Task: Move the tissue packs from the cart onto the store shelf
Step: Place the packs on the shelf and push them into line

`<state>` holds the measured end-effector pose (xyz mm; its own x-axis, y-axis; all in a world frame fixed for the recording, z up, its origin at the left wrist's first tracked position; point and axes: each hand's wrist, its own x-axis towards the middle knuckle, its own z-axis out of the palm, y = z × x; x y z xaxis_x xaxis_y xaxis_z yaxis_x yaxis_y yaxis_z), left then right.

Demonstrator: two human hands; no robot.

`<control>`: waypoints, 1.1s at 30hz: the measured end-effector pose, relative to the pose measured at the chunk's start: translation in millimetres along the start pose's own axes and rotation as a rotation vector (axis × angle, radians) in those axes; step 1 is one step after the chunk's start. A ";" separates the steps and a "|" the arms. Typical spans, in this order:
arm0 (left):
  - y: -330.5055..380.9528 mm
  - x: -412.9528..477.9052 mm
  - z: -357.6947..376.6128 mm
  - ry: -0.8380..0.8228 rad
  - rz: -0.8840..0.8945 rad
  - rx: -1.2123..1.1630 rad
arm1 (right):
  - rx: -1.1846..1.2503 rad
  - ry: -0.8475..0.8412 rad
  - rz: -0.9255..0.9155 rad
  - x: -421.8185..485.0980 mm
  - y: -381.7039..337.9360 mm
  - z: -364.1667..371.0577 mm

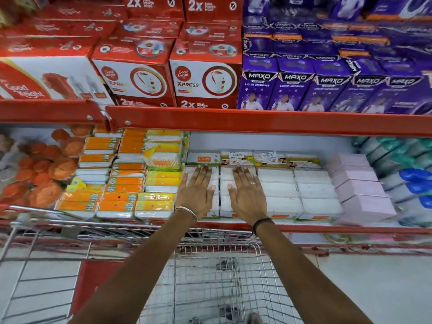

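Observation:
White tissue packs (pixel 280 190) lie in several rows on the lower red shelf (pixel 327 229). My left hand (pixel 197 190) rests flat, fingers spread, on the leftmost white stack. My right hand (pixel 249 192) lies flat on the stack beside it, a ring on one finger. Neither hand grips a pack. Below my forearms stands the wire cart (pixel 210 277); its basket shows no packs, only the mesh and the floor through it.
Orange and yellow packs (pixel 121 183) fill the shelf to the left, with orange scrubbers (pixel 46 174) beyond. Pink boxes (pixel 360 190) and blue-green items (pixel 411 174) sit to the right. The upper shelf (pixel 257 122) holds red and purple boxes close overhead.

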<state>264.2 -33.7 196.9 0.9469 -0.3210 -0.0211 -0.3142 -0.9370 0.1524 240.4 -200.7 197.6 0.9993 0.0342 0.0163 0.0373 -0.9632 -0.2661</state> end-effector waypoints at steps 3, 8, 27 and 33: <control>0.9 0.7 1.8 0.015 0.004 0.017 | -0.001 0.016 -0.003 0.8 -0.1 1.4; 5.7 -0.5 0.7 0.024 -0.040 0.022 | 0.020 0.042 0.003 -1.7 -2.7 -1.9; 113.4 3.9 -2.8 -0.019 0.081 -0.153 | 0.039 0.079 0.091 -48.0 105.7 -41.6; 122.8 5.6 15.2 -0.011 0.064 -0.050 | -0.014 0.082 0.092 -44.3 109.2 -34.5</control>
<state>229.9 -152.7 200.5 0.9242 -0.3813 -0.0207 -0.3696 -0.9068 0.2028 200.0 -316.5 201.1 0.9946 -0.0754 0.0711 -0.0548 -0.9651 -0.2561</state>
